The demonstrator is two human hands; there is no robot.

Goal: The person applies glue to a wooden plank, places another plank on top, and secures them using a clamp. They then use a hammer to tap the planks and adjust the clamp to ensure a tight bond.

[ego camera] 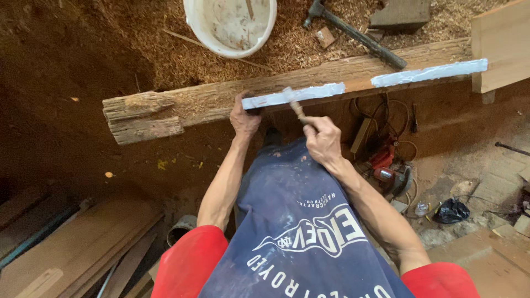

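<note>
L hand [244,117] clamped on near edge of the beam [221,99], fingers over the top, right at the left end of a white glue strip [295,95]. R hand [322,139] clenched round a brush [294,105] w/ wooden handle; brush tip touching the glue strip, handle tilted back toward the person. Beam is rough, weathered wood, running left to right across the view, its left end splintered. Second glue strip [429,73] lies further right on the beam, apart from the first by a bare gap, reaching a pale board [499,47] at the far right.

Beyond the beam, on sawdust: white bucket [231,25], hammer [353,33] w/ handle resting against the beam's far edge, small wood block [325,37] betw. them, dark block [400,14] near hammer head.

Below beam, right of R arm: red power tool [389,171] w/ tangled cords, black bag [451,211] on the floor. Planks [83,248] stacked lower left. Person wears blue apron [301,232], red sleeves.
</note>
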